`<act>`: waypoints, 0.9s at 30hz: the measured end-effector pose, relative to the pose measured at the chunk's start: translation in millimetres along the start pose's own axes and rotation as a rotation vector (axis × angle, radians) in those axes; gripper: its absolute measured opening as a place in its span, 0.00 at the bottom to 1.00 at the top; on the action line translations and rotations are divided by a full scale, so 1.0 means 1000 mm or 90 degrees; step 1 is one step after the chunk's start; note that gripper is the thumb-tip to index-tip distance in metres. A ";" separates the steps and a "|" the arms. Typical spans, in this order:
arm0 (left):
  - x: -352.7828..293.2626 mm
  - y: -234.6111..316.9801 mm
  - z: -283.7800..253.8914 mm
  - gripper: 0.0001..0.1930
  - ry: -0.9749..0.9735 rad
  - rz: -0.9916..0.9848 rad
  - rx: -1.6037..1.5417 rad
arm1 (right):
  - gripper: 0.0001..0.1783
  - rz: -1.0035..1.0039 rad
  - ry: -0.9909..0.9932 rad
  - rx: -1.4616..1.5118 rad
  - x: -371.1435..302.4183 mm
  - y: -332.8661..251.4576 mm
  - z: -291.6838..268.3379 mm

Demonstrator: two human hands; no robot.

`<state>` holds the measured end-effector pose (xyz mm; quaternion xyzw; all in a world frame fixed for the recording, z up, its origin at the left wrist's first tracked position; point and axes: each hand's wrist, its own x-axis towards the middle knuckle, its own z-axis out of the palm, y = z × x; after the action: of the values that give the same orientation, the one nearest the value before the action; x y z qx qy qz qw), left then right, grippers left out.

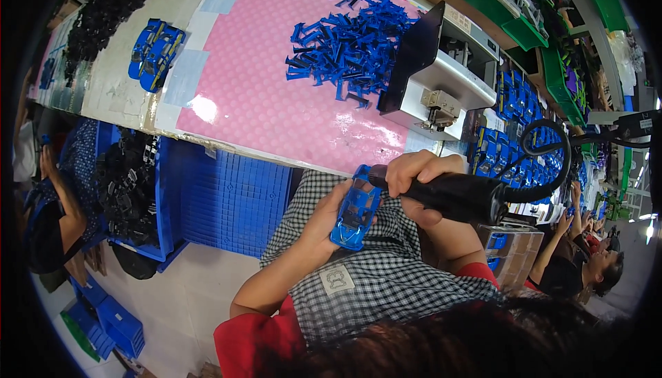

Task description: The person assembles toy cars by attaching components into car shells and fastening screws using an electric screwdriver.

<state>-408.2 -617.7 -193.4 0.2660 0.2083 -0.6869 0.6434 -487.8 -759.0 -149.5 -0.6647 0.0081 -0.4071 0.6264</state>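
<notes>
My left hand (321, 223) is closed round the side of a blue plastic toy car body (356, 211), held over my lap at the table's front edge. Its windows are see-through. In my right hand (418, 174) is a black corded electric screwdriver (463, 197), gripped round its front part. The tool's nose meets the upper end of the car body; its very tip is hidden there. A black cord (552, 188) runs from the tool's back end and loops up to the right.
A heap of small blue plastic parts (358, 43) lies on the pink mat (255, 81), beside a metal box-shaped machine (441, 81). Blue car bodies (157, 54) stand at left, and rows more (517, 150) at right. A blue crate (162, 199) holds black parts. Other people work on both sides.
</notes>
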 end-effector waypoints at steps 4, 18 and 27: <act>0.001 0.002 -0.001 0.20 0.014 -0.015 0.007 | 0.32 -0.030 -0.191 0.091 0.025 0.008 -0.007; 0.005 -0.006 -0.012 0.17 -0.067 0.000 -0.007 | 0.33 -0.159 -0.133 0.072 -0.010 -0.002 -0.007; -0.007 0.042 0.023 0.16 0.071 0.765 0.855 | 0.36 -0.220 0.243 -0.024 -0.011 -0.005 -0.031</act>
<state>-368.6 -630.3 -168.4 0.6829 -0.3799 -0.1978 0.5918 -514.6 -778.3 -154.4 -0.5790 0.0200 -0.6260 0.5220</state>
